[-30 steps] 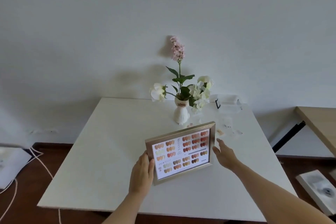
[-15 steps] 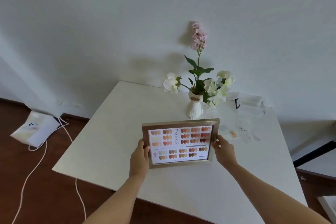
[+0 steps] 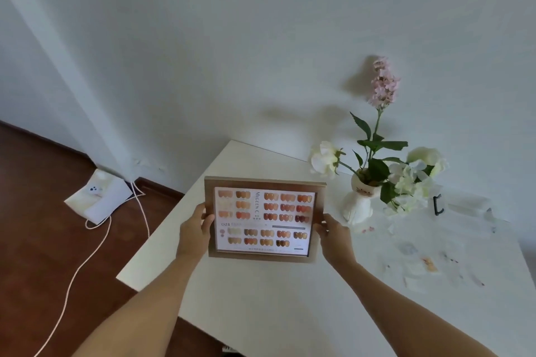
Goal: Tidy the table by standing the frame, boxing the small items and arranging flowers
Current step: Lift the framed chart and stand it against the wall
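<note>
- Head view: the person is holding the frame (image 3: 264, 219) upright over the white table (image 3: 290, 298), its glazed face turning toward the camera and its back toward the wall (image 3: 261, 38).
- The frame's long axis is running left to right, nearly level; the top edge is sitting slightly higher on the left than on the right.
- The left hand (image 3: 193, 233) is gripping the frame's left edge, thumb lying over the front of the moulding, fingers wrapping behind.
- The right hand (image 3: 333, 236) is clasping the right edge in the same way, thumb touching the front.
- Whether the frame's lower edge is touching the tabletop, I cannot tell; it is sitting near the table's left side.
- The print inside is showing rows of nail swatches in orange, red and brown, with lettering running vertically down the middle.
- Just to the right and behind, a white vase (image 3: 358, 206) is standing upright, holding flowers (image 3: 406, 171): white blooms spreading sideways and one pink spike (image 3: 384, 84) rising straight up.
- Small items (image 3: 426, 266) are lying scattered on the table's right part, well apart from the frame; they are too blurred to name.
- A clear box (image 3: 467, 209) with a black clasp is sitting at the back right, beside the flowers.
- On the wooden floor (image 3: 43, 240) to the left, a paper bag (image 3: 98, 200) is lying with a white cord (image 3: 87, 258) trailing past it.
</note>
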